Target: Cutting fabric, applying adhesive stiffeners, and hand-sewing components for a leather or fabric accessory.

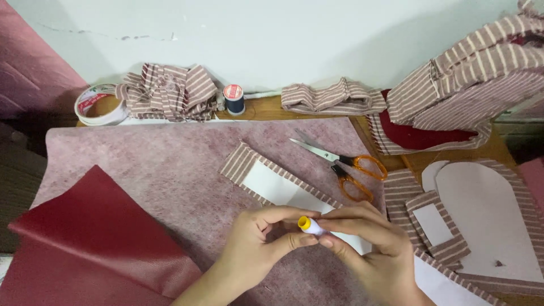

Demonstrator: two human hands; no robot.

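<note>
Glue stick (309,225), yellow cap, sits low centre of frame, pinched between both hands just above a striped strip (266,180) with white card on it. Stick's long axis runs roughly left-right, tilted a bit, cap end toward the left hand (262,245). Left thumb and forefinger close on the cap end; right hand (371,245) wraps the body with fingertips, so right carries most of it. Both hands meet at the stick, fingers curled, wrists coming in from the bottom edge, no gap between them.

Strip lies diagonally on pink felt (170,164) covering the tabletop (498,148). Orange-handled scissors (340,164) just beyond the hands, blades pointing up-left, shut. Red sheet (96,238) lower left. Arched card piece (487,218) with striped border to the right, small striped patch (437,226) beside it. Along the back wall: tape roll (99,105), bunched striped cloth (170,90), dark thread spool (233,99), more folded striped cloth (331,96).
</note>
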